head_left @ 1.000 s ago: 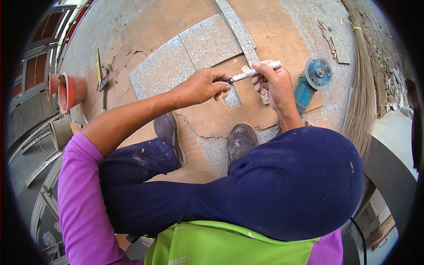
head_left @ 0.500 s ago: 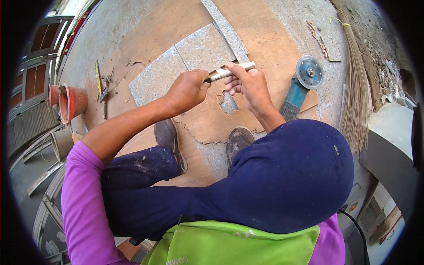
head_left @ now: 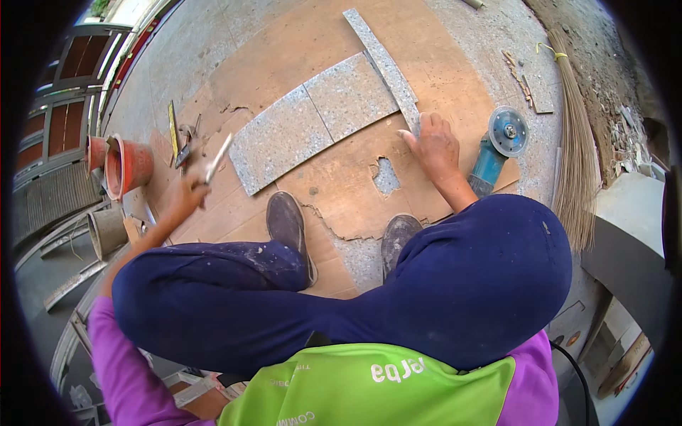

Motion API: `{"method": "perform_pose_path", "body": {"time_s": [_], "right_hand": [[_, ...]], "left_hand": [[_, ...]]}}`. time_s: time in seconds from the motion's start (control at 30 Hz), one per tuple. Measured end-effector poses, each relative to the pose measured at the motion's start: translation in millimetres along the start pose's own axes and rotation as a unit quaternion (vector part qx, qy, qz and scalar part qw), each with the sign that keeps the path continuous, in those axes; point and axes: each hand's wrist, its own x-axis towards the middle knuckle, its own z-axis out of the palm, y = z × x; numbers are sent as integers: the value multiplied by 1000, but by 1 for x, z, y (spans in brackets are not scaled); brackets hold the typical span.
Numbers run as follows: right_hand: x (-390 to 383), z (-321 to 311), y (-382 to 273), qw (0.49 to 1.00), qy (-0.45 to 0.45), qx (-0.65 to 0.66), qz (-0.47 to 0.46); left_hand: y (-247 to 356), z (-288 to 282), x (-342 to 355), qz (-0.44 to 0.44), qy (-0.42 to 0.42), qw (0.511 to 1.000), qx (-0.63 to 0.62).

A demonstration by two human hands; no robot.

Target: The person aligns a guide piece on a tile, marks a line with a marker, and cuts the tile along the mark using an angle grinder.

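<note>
My left hand (head_left: 186, 197) is out to the left, fingers closed around a slim white marker pen (head_left: 220, 157) that points up and away. At the near end of a narrow speckled grey tile strip (head_left: 380, 57) is my right hand (head_left: 437, 148), its thumb on one side and its bent fingers on the other. That strip lies against the edge of two larger speckled tiles (head_left: 316, 110), placed side by side on brown cardboard sheeting (head_left: 320, 199). A ragged hole in the cardboard shows the floor.
Beside my right forearm lies a blue angle grinder (head_left: 497, 149) with its disc facing up. A straw broom (head_left: 572, 142) stretches along the right. Orange buckets (head_left: 131, 167) stand at left, near a yellow-marked measuring tool (head_left: 172, 131) and other hand tools. My shoes (head_left: 288, 224) rest on the cardboard.
My hands have parted. The left swung out to the left with the marker pen; the right let go of the pen and moved to the tile strip's near end. The view shifted slightly.
</note>
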Motion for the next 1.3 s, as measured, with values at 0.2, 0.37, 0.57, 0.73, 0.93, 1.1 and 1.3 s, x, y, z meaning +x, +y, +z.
{"method": "perform_pose_path", "body": {"time_s": [0.2, 0.37, 0.57, 0.73, 0.93, 1.1, 1.3], "right_hand": [[3, 26, 5, 989, 110, 104, -1], [-5, 6, -37, 990, 69, 122, 5], [10, 5, -155, 947, 11, 263, -186], [7, -10, -138, 929, 18, 240, -282], [-48, -93, 35, 977, 131, 55, 161], [-101, -86, 86, 938, 44, 17, 344], [-83, -49, 99, 889, -17, 145, 433]], "left_hand": [[-173, 95, -37, -211, -3, 974, 82], [-94, 131, -8, -1, 117, 961, 251], [114, 90, 45, 86, -116, 856, -497], [86, 74, 74, 9, -93, 796, -598], [-100, 8, 54, -60, 25, 808, -586], [-181, 6, 23, -153, -9, 842, -517], [-219, 45, 16, -292, -11, 817, -498]]}}
